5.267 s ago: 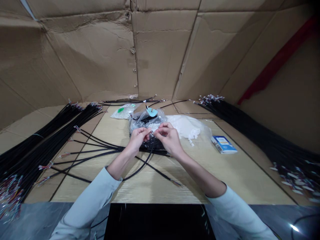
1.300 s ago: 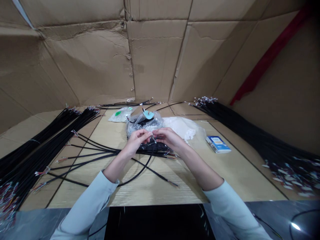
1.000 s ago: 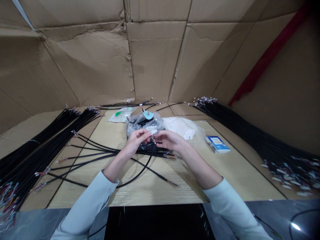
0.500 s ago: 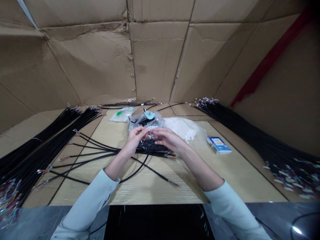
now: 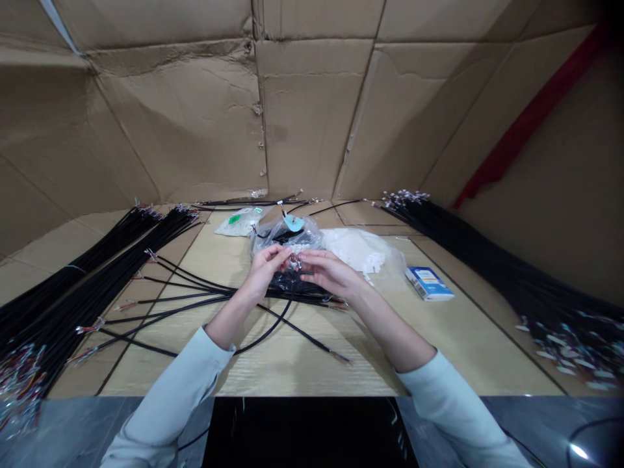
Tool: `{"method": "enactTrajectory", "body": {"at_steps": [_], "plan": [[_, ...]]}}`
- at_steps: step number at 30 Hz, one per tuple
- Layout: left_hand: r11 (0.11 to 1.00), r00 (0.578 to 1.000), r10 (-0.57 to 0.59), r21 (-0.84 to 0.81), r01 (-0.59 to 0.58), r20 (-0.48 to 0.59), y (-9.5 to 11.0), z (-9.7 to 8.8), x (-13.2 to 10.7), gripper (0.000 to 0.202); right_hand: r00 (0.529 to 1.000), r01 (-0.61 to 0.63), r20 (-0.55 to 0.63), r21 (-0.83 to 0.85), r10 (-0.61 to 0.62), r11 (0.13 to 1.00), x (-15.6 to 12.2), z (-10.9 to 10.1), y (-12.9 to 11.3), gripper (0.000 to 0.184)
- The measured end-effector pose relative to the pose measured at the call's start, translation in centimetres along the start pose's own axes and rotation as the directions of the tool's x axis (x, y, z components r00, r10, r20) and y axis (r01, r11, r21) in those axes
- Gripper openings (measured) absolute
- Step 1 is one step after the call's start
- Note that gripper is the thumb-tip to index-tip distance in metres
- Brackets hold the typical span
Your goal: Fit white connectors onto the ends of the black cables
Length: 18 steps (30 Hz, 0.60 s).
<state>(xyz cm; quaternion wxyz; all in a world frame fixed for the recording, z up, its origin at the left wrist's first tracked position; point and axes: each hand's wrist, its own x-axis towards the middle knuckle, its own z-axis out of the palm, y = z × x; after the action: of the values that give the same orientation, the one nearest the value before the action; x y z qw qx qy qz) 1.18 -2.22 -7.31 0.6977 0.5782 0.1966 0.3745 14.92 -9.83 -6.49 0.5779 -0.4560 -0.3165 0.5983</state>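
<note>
In the middle of the head view, my left hand (image 5: 267, 265) and my right hand (image 5: 327, 270) meet fingertip to fingertip. Both are closed in a pinch around the thin coloured wires (image 5: 295, 262) at the end of a black cable (image 5: 273, 333). The cable curves down from the hands and back to the left across the table. What sits on the wire tips is too small to make out. Just behind the hands lies a clear plastic bag (image 5: 263, 244) with dark contents and a light blue tag (image 5: 293, 223).
More black cables (image 5: 195, 298) with bare wire ends spread to the left. Thick cable bundles lie at the left (image 5: 97, 289) and right (image 5: 468, 260). A bag of small white parts (image 5: 238, 224), a white plastic bag (image 5: 353, 247) and a blue box (image 5: 429, 284) stand behind. Cardboard (image 5: 307, 123) walls the back.
My fingers have shifted slightly at the wires, and a little more of the wires shows between them. The view has moved very slightly; the things on the table have stayed put.
</note>
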Motion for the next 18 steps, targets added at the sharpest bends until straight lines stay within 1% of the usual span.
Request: {"method": "enactTrajectory", "body": {"at_steps": [4, 8, 10, 12, 14, 16, 18], "plan": [[1.000, 1.000, -0.013, -0.017, 0.013, -0.018, -0.06, -0.07, 0.10, 0.038, 1.000, -0.023, 0.000, 0.056, 0.023, 0.998, -0.08, 0.11, 0.04, 0.010], [0.998, 0.996, -0.035, -0.049, 0.032, -0.079, -0.14, -0.18, 0.26, 0.039, 1.000, -0.004, 0.011, 0.112, 0.002, 0.994, -0.07, 0.02, 0.12, 0.013], [0.997, 0.992, -0.056, -0.066, 0.049, -0.110, -0.26, -0.24, 0.38, 0.040, 0.999, 0.034, 0.026, 0.074, -0.036, 0.997, -0.04, -0.04, 0.12, 0.014], [0.996, 0.990, -0.066, -0.063, 0.058, -0.128, -0.43, -0.29, 0.52, 0.042, 0.995, 0.086, 0.052, -0.007, -0.085, 0.996, -0.03, -0.03, 0.06, 0.016], [0.998, 0.989, -0.056, -0.027, 0.053, -0.134, -0.60, -0.30, 0.64, 0.043, 0.989, 0.142, 0.065, -0.093, -0.136, 0.985, -0.09, 0.09, -0.07, 0.017], [0.999, 0.990, -0.032, 0.033, 0.037, -0.140, -0.71, -0.29, 0.71, 0.043, 0.984, 0.175, 0.044, -0.160, -0.170, 0.971, -0.17, 0.30, -0.18, 0.018], [0.996, 0.990, -0.008, 0.082, 0.020, -0.144, -0.75, -0.26, 0.72, 0.043, 0.982, 0.183, -0.011, -0.200, -0.189, 0.962, -0.21, 0.56, -0.17, 0.019]]}}
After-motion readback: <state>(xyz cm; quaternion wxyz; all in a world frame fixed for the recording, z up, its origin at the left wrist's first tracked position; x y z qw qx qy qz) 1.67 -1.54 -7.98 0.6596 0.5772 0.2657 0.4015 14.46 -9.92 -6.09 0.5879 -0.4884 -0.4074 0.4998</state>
